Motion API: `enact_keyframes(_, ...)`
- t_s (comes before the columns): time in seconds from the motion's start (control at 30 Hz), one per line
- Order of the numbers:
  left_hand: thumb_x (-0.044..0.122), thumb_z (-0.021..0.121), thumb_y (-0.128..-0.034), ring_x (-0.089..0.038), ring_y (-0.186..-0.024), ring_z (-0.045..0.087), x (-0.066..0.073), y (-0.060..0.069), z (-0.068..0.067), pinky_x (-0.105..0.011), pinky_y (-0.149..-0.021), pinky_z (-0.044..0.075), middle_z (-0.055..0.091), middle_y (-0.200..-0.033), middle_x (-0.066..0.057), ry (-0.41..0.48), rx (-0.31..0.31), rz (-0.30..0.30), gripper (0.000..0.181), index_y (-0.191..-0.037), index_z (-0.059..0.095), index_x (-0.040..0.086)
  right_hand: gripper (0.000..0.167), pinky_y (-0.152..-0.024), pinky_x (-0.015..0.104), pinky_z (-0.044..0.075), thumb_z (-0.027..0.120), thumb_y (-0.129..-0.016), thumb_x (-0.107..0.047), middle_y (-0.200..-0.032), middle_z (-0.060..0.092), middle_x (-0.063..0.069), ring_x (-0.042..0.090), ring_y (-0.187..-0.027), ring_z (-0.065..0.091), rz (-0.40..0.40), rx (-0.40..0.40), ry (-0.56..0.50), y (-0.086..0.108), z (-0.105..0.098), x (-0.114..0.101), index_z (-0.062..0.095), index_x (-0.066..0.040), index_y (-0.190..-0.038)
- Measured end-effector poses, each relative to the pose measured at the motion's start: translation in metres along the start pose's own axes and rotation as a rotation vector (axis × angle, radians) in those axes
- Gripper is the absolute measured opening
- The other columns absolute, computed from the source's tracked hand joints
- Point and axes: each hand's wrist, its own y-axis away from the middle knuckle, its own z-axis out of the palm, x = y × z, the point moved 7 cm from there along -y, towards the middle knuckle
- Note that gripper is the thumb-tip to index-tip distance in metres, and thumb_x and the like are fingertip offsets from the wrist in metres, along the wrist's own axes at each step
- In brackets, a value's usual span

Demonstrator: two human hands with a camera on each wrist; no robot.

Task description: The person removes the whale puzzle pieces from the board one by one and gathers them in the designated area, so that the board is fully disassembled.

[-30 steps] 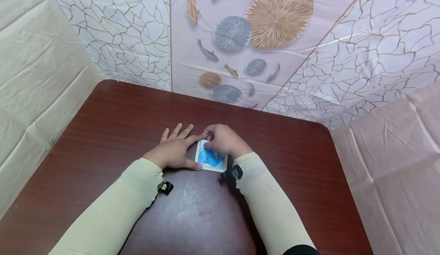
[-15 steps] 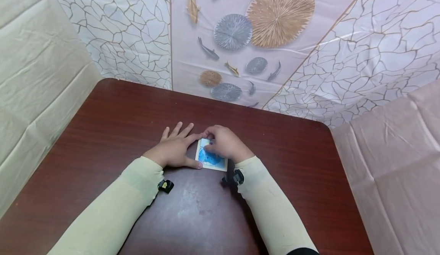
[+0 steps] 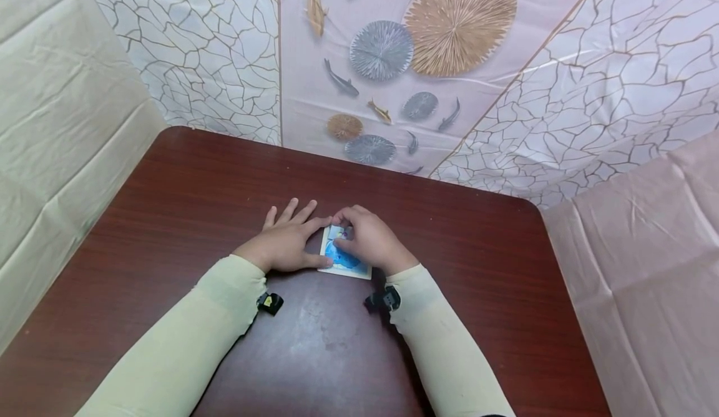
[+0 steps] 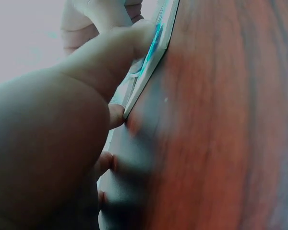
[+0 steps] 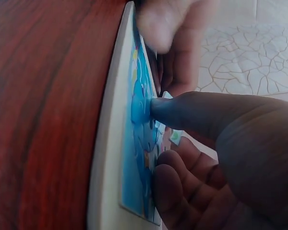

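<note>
A small jigsaw puzzle in a pale tray frame (image 3: 352, 274), with a blue animal picture, lies on the table between both hands. My left hand (image 3: 285, 244) rests beside it with fingers spread, its thumb over the lower left corner and its index fingertip near the upper left corner. My right hand (image 3: 372, 237) covers the right part with curled fingers. In the right wrist view its thumb presses on the blue picture (image 5: 140, 108). A puzzle piece (image 5: 175, 137) stands tilted up between thumb and fingers, partly hidden behind the thumb.
The dark red-brown table (image 3: 314, 342) extends around the hands. A patterned cloth (image 3: 367, 80) hangs behind its back edge, and plain pale cloths (image 3: 67, 142) hang at the sides. Each wrist wears a small black camera (image 3: 271, 304).
My left thumb has slid slightly up from the frame's corner onto the puzzle. The right hand has shifted a little to the right, with a wider gap between its thumb and index finger.
</note>
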Motion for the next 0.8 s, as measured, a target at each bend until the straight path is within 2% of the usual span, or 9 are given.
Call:
enact_keyframes(0.17, 0.073, 0.065, -0.1052, -0.043, -0.177, -0.012, 0.001, -0.002, 0.001, -0.078, -0.134, -0.009, 0.004, -0.192, -0.004, 0.008, -0.003, -0.014, 0.085, -0.178, 0.033, 0.042, 0.033, -0.091, 0.041, 0.061, 0.089, -0.100, -0.023, -0.110, 0.070, 0.001, 0.019, -0.098, 0.066, -0.007, 0.013, 0.033, 0.005, 0.000, -0.001, 0.066, -0.023, -0.123)
enact_keyframes(0.27, 0.070, 0.064, -0.1071, -0.042, -0.177, -0.013, 0.002, -0.001, 0.002, -0.078, -0.134, -0.010, 0.004, -0.192, -0.004, 0.015, -0.009, -0.021, 0.082, -0.178, 0.034, 0.042, 0.033, -0.085, 0.039, 0.059, 0.088, -0.101, -0.023, -0.104, 0.070, 0.000, 0.018, -0.091, 0.064, -0.021, 0.025, 0.054, 0.009, 0.002, -0.002, 0.064, -0.024, -0.123)
enact_keyframes(0.4, 0.068, 0.064, -0.1072, -0.041, -0.177, -0.014, 0.000, 0.001, 0.005, -0.077, -0.134, -0.011, 0.003, -0.192, -0.003, 0.028, -0.017, -0.033, 0.081, -0.178, 0.034, 0.041, 0.030, -0.085, 0.039, 0.060, 0.085, -0.103, -0.023, -0.106, 0.071, 0.000, 0.018, -0.091, 0.065, -0.054, 0.030, 0.052, 0.013, 0.006, -0.003, 0.064, -0.022, -0.125)
enact_keyframes(0.6, 0.070, 0.065, -0.1058, -0.043, -0.177, -0.012, -0.002, 0.002, 0.009, -0.078, -0.134, -0.009, 0.005, -0.192, -0.004, 0.028, -0.006, -0.031, 0.082, -0.177, 0.037, 0.040, 0.022, -0.087, 0.039, 0.061, 0.079, -0.108, -0.023, -0.106, 0.074, -0.003, 0.017, -0.092, 0.067, -0.043, 0.029, -0.010, 0.015, 0.009, 0.006, 0.064, -0.026, -0.125)
enact_keyframes(0.8, 0.070, 0.065, -0.1057, -0.042, -0.177, -0.012, 0.000, 0.002, 0.007, -0.078, -0.134, -0.008, 0.005, -0.192, -0.004, 0.029, 0.003, -0.029, 0.081, -0.176, 0.038, 0.040, 0.020, -0.086, 0.039, 0.061, 0.077, -0.109, -0.022, -0.104, 0.073, -0.004, 0.017, -0.093, 0.068, -0.011, 0.012, -0.123, 0.017, 0.004, 0.015, 0.067, -0.027, -0.125)
